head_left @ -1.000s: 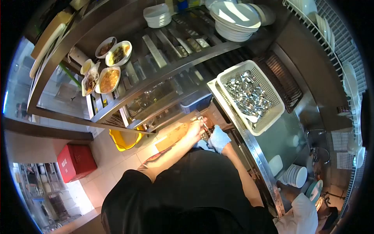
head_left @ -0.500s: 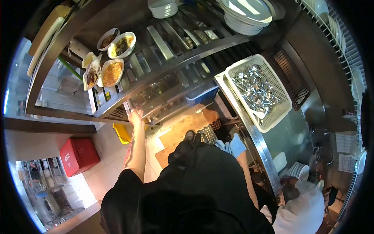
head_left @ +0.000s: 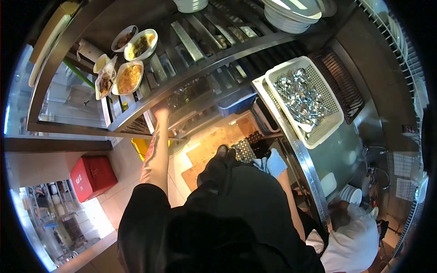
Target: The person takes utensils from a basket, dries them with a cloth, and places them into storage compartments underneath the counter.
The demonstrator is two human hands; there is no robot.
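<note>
Cutlery (head_left: 302,102) is held in a white basket (head_left: 327,78) on the right-hand counter (head_left: 336,159); the right hand (head_left: 278,168) is covered by a blue cloth (head_left: 272,162), its grip untellable; the left hand (head_left: 161,110) is extended to the shelf's (head_left: 195,78) near edge, fingers hidden, grasp untellable.

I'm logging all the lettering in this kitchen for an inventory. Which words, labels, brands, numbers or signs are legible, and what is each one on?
Nothing can be quoted with certainty.
Red box: white lettering and smaller marks on its sides, too blurred and slanted to read.
Upper pale sheet, at the far right: any print is too small to read.
Lower pale sheet: likewise.
</note>
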